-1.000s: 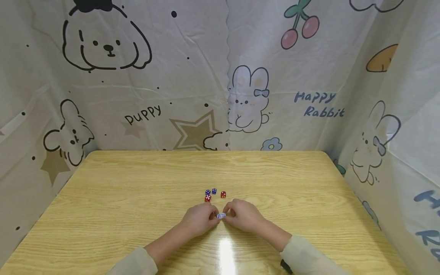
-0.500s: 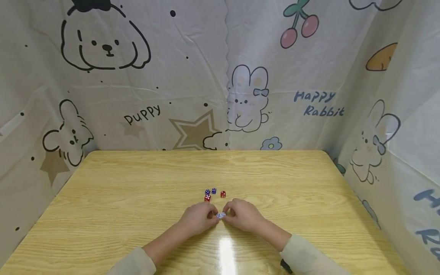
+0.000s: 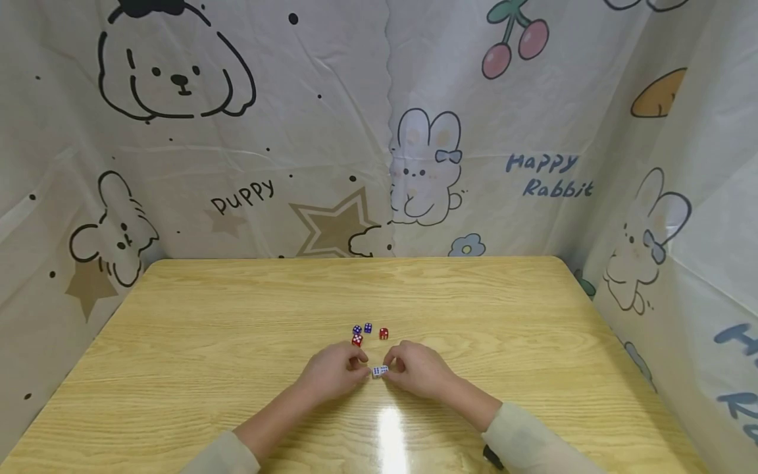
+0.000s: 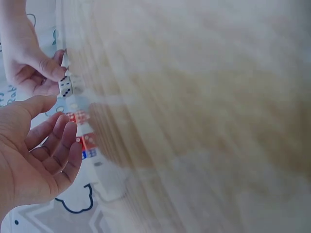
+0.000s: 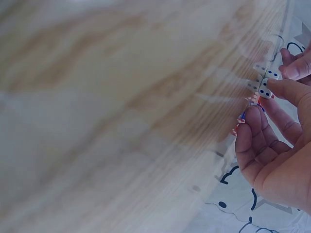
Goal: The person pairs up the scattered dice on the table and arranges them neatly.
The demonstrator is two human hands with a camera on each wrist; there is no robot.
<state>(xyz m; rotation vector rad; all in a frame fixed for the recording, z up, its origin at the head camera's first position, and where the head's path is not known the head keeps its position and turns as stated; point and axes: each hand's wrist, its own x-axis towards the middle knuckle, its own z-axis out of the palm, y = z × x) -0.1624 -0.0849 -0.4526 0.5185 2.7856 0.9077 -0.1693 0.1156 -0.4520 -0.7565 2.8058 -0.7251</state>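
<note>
Two white dice stand side by side on the table, a left white die point(image 3: 376, 372) and a right white die point(image 3: 384, 370). My right hand point(image 3: 419, 370) pinches the right one between thumb and forefinger; the thumb lies against it in the right wrist view. Just left of the pair is my left hand point(image 3: 333, 372), its loosely bent fingers apart from the dice and holding nothing. Beyond the hands lie a red die point(image 3: 357, 340) near the left knuckles, another red die point(image 3: 383, 334), and two blue dice, one point(image 3: 357, 330) behind the first red die and one point(image 3: 368, 328) beside it.
The wood-grain table point(image 3: 237, 309) is bounded at the back and sides by a printed cloth point(image 3: 331, 131). A small black object point(image 3: 493, 457) shows beside the right sleeve. A light reflection glares on the near tabletop.
My left hand has let go of the left white die and drawn slightly left, its fingers parting. The right hand and all the dice stay in place, while the head view shifts a little.
</note>
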